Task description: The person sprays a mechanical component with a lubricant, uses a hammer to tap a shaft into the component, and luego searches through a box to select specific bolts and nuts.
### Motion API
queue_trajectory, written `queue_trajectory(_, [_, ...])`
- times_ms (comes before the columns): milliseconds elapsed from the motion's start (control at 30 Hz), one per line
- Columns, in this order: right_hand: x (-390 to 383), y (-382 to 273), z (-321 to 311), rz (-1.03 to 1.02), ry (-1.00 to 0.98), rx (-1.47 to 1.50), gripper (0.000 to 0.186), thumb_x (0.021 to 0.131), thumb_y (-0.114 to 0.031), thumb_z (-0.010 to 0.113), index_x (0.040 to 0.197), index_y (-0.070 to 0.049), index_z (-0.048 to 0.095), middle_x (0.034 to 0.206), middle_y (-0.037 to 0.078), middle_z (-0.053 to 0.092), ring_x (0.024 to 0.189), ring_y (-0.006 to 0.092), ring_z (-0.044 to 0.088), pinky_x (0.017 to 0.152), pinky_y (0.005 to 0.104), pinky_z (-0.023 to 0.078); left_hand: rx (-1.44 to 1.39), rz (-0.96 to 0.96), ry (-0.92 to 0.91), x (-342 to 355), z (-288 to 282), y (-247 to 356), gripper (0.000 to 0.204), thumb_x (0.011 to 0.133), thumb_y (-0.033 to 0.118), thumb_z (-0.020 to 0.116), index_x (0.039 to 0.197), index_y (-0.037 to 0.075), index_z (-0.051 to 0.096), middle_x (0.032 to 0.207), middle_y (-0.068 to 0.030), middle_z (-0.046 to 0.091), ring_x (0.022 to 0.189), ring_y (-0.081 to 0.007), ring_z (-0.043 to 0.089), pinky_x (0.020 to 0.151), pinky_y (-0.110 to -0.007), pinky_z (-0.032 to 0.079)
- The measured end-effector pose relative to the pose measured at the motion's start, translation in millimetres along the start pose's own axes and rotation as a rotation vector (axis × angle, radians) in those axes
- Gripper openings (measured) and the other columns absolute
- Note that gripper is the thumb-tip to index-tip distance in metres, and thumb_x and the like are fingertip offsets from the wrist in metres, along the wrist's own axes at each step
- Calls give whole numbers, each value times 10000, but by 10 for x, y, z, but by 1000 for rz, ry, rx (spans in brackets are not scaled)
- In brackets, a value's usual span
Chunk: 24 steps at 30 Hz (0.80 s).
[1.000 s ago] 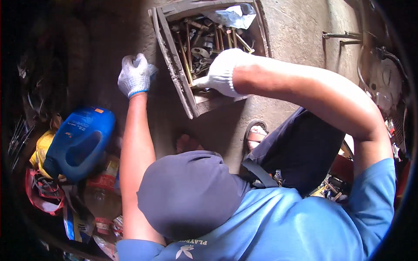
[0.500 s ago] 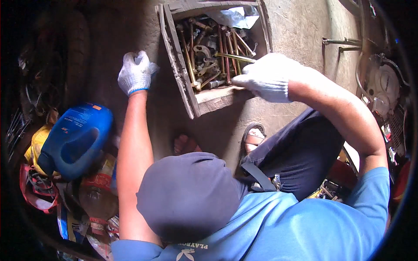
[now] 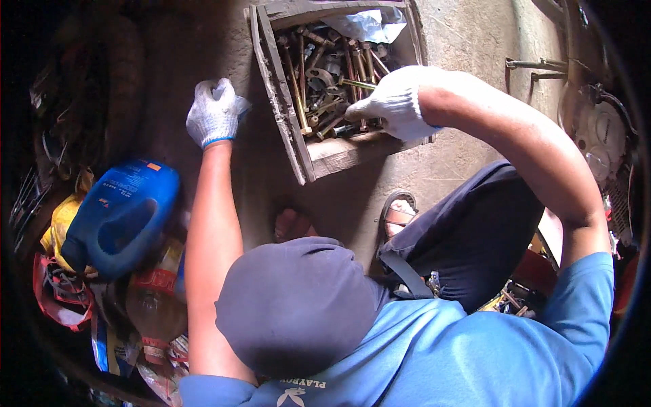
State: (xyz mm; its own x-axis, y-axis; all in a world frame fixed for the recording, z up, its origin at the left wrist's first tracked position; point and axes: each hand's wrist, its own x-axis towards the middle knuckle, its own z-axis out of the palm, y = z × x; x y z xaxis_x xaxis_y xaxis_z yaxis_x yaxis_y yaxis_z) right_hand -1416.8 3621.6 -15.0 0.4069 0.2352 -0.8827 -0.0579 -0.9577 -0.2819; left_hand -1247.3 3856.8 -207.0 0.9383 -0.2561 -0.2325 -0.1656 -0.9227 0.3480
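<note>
My right hand (image 3: pixel 400 105), in a white knit glove, is over the right side of a wooden box (image 3: pixel 346 154). Its fingers are closed on a long brass-coloured bolt (image 3: pixel 358 84), whose end sticks out to the left above the contents. Many long bolts (image 3: pixel 294 88) and small metal parts lie jumbled in the box. Left of the box, above the floor, my left hand (image 3: pixel 214 115) is also gloved and curled shut. Whatever it may hold is hidden by the fingers.
A crumpled clear plastic bag (image 3: pixel 369 27) lies at the box's far end. To the left stand a blue jug (image 3: pixel 152 203), a plastic bottle (image 3: pixel 154 305) and a red strapped item (image 3: pixel 57 292). Metal legs (image 3: pixel 536 65) and a round metal cover (image 3: pixel 600 129) are at the right.
My right hand has moved up and slightly left, further over the box, with the bolt still held. The left hand has stayed nearly in place, curled as before.
</note>
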Motion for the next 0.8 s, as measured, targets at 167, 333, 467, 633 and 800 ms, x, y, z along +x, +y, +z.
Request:
queue_trajectory(167, [-21,7,203,7,81,10,616,896,-160,544,1506,-251,533,876,214,716,811,402,707,741,506,567,0,8,20,6,8,-20,459,881,561,602,1123,188,717,1038,-210,751,1002,-455,701,885,-532,550])
queue_trajectory(333, [361,-191,162,-95,175,-23,495,941,-153,535,1433,-174,586,945,201,738,880,412,724,764,508,584,20,21,35,9,38,6,453,887,560,593,1121,191,716,1040,-203,752,997,-453,702,881,-536,549])
queue_trajectory(467, [433,-133,148,-34,20,0,473,931,-127,512,1395,-72,588,1029,217,743,978,407,725,830,486,585,38,-4,17,10,21,20,456,889,561,590,1120,189,715,1041,-203,752,997,-450,703,881,-534,550])
queue_trajectory(633, [341,-187,51,15,-12,-96,398,941,-105,531,1322,-63,637,1032,211,743,985,388,731,827,489,587,-18,13,25,-7,16,-33,540,875,615,592,1133,157,720,1065,-223,737,1007,-468,688,874,-538,547])
queue_trajectory(800, [274,-67,234,-44,438,12,231,957,-154,551,1108,-53,694,842,196,708,831,415,710,737,510,570,12,5,3,-7,3,5,534,878,613,586,1119,155,715,1054,-226,737,997,-478,685,865,-550,543])
